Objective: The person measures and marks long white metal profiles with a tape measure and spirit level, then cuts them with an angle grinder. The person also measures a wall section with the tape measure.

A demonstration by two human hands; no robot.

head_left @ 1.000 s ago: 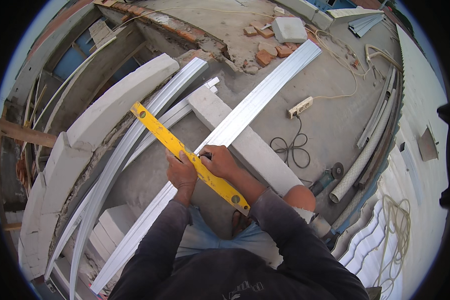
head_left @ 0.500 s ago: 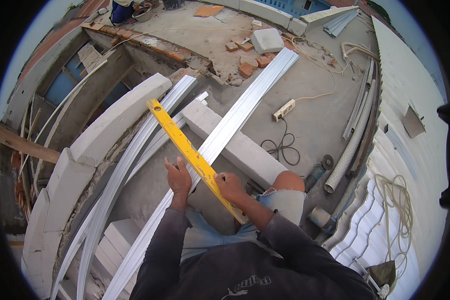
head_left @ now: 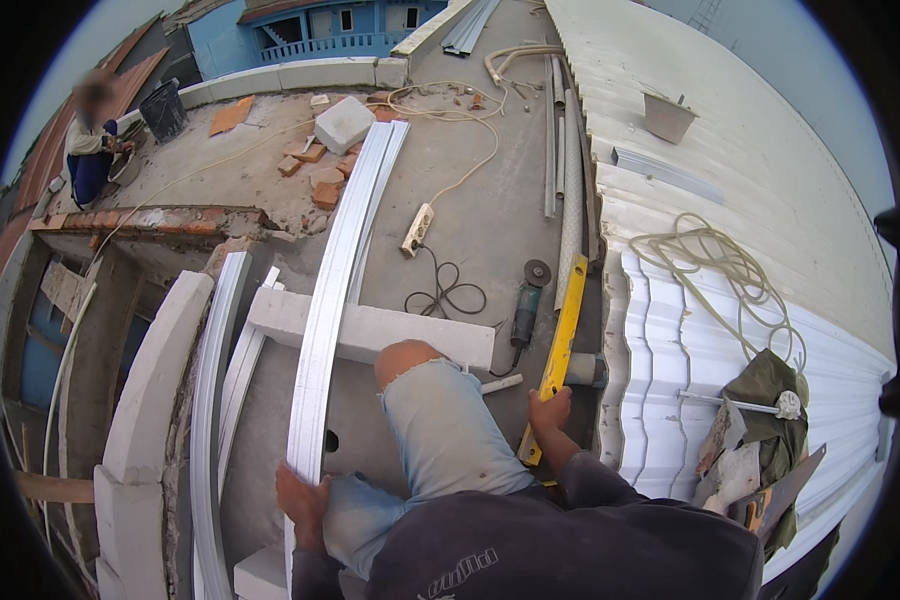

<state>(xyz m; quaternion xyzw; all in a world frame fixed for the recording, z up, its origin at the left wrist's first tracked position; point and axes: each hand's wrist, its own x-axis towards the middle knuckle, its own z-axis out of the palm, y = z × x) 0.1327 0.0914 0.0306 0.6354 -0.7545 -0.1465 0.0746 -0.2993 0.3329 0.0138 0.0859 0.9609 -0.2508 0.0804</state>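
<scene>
My right hand point(head_left: 548, 412) grips a long yellow spirit level point(head_left: 561, 340) that lies along the concrete floor to the right of my knee, pointing away from me. My left hand point(head_left: 300, 500) rests on the near end of a long, curved grey metal profile point(head_left: 335, 290) that runs away across a white concrete block point(head_left: 370, 330). My bent knee in torn light jeans sits between the two hands.
An angle grinder point(head_left: 528, 300) and a power strip point(head_left: 417, 228) with cables lie ahead. More curved profiles point(head_left: 215, 380) and a white curved beam point(head_left: 155, 380) edge an opening at left. Corrugated white roofing point(head_left: 710, 300) with a coiled hose is at right. Bricks and a crouching person point(head_left: 95, 140) are far off.
The level has left the profile and moved to the right, now held by my right hand alone on the floor. My left hand has dropped onto the profile's near end.
</scene>
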